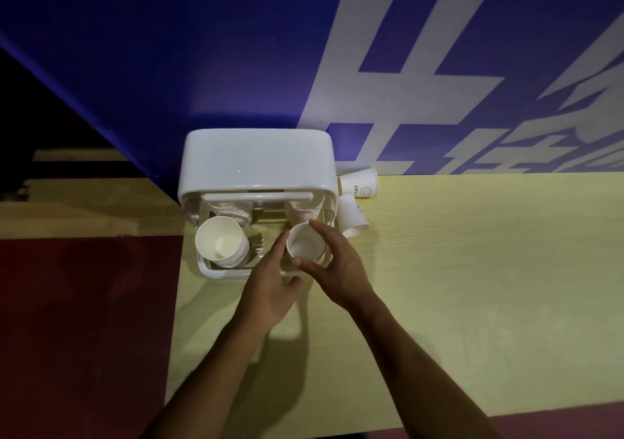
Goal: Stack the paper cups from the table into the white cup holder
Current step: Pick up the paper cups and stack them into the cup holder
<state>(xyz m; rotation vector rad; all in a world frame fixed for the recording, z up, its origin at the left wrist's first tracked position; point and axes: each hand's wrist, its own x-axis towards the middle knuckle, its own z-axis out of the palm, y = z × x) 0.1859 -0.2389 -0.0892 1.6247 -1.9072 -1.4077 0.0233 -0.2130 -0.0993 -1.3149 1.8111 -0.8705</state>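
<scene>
The white cup holder (256,165) stands at the table's far left edge against the blue wall. In its left bay sits a stack of paper cups (221,242), mouths up. Over the right bay my right hand (337,266) grips a single upright paper cup (304,245) by its rim and side. My left hand (270,283) rests at the holder's front rim, fingertips touching the cup's left side. Two more paper cups lie on their sides just right of the holder: one with a smiley print (359,185) and one below it (351,217).
The yellow wooden table (472,269) stretches to the right and toward me. Its left edge drops to a dark red floor (84,320). The blue wall with large white characters (405,77) rises directly behind the holder.
</scene>
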